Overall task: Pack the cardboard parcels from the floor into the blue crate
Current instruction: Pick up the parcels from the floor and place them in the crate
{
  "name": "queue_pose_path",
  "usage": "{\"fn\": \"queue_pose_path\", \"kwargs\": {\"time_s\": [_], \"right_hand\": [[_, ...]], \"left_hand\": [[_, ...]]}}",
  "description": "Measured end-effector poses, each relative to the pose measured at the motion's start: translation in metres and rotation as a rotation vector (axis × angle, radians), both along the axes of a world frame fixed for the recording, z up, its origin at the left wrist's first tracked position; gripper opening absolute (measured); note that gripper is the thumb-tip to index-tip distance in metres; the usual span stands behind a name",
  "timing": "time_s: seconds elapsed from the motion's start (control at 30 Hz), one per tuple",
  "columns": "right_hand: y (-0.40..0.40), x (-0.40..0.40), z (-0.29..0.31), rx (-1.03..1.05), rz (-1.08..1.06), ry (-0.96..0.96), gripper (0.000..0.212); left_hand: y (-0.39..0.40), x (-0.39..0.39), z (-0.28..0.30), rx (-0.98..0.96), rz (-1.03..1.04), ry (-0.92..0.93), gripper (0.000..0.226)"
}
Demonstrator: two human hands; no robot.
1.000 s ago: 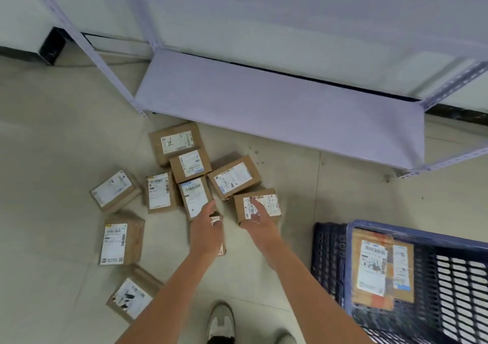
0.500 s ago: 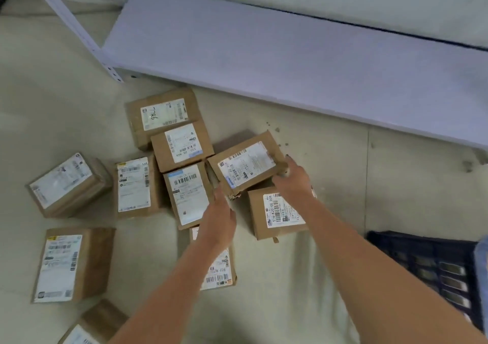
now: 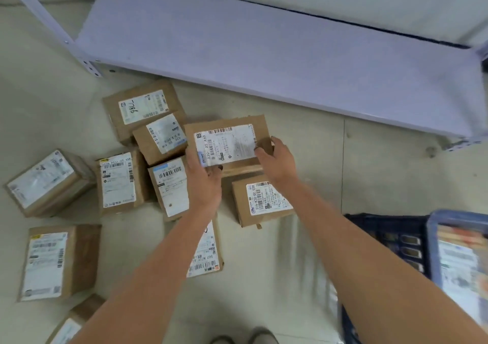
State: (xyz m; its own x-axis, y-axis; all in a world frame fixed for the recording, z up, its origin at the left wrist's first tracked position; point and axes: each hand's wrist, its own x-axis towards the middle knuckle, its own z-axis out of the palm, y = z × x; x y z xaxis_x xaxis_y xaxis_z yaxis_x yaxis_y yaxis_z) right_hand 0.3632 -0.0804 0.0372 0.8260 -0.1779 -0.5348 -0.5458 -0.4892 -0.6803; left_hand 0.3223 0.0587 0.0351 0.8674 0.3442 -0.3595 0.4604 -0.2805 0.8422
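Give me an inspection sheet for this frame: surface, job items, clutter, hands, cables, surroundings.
Surface: pale floor, specks near the shelf.
Job's things: held parcel gripped at both ends; parcel marked 98LL farthest back; parcel labelled 516 beside the right forearm; others lie scattered to the left. Blue crate at right already has a labelled parcel inside.
Clutter: nothing seen.
Hands: left hand grips the held parcel's left end; right hand grips its right end.
Cables: nothing seen.
Surroundings: low grey shelf behind the parcels; shoe tips at the bottom edge.
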Motion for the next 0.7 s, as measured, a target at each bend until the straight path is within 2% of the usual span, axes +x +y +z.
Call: {"fn": "queue_pose_path", "kwargs": {"time_s": [0.07,0.13,0.2,0.27,0.4,0.53,0.7], "right_hand": [[-0.003,-0.019,0.043,0.051,-0.075,0.041,0.069],[-0.011,-0.04,0.089,0.122,-0.168,0.123,0.076],[-0.021,-0.06,0.135,0.301,-0.278,0.212,0.078],[-0.03,-0.075,0.178,0.434,-0.288,0.298,0.076],[-0.038,-0.099,0.239,0.532,-0.227,0.397,0.057],[-0.052,-0.12,0.259,0.637,-0.361,0.362,0.051],[-0.092,-0.147,0.247,0.732,-0.516,0.313,0.048]], "left_hand": [[0.003,0.0,0.047,-0.001,-0.01,-0.031,0.067],[0.008,0.003,0.096,-0.005,-0.008,-0.041,0.064],[0.014,0.005,0.144,0.034,-0.043,-0.045,0.057],[0.013,0.006,0.19,0.055,-0.154,-0.062,0.052],[-0.012,0.007,0.26,0.135,-0.413,-0.117,0.051],[-0.045,0.006,0.287,0.205,-0.432,-0.158,0.057],[-0.097,-0.022,0.277,0.119,-0.352,-0.175,0.081]]}}
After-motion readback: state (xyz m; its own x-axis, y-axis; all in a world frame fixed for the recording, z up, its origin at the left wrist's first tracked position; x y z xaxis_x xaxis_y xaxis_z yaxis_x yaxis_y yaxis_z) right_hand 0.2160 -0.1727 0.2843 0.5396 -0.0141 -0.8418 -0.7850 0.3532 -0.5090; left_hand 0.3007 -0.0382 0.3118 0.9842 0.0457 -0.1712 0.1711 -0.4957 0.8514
